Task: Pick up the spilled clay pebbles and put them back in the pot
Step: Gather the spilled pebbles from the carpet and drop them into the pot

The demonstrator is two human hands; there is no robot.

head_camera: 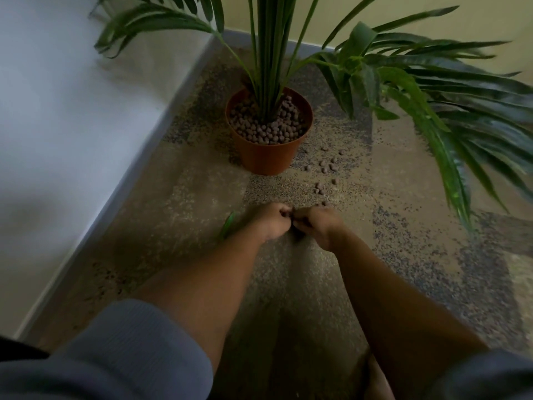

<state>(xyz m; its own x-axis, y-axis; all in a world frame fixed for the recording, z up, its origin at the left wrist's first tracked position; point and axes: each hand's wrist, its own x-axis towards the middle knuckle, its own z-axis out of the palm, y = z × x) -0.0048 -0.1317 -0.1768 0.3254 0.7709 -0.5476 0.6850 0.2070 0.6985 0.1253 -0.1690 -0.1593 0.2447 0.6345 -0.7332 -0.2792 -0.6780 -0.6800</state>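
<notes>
A terracotta-coloured plastic pot (266,157) stands on the speckled floor, filled with brown clay pebbles (268,131) around a palm's stems. Several spilled pebbles (327,168) lie scattered on the floor to the pot's right and front. My left hand (272,222) and my right hand (318,228) are low over the floor in front of the pot, fists nearly touching. Both are curled shut, and small dark pebbles show between their fingertips. How many each holds is hidden.
A white wall with a grey skirting board (121,194) runs diagonally along the left. Long green palm fronds (432,111) hang over the floor on the right. A green leaf tip (227,225) lies by my left wrist.
</notes>
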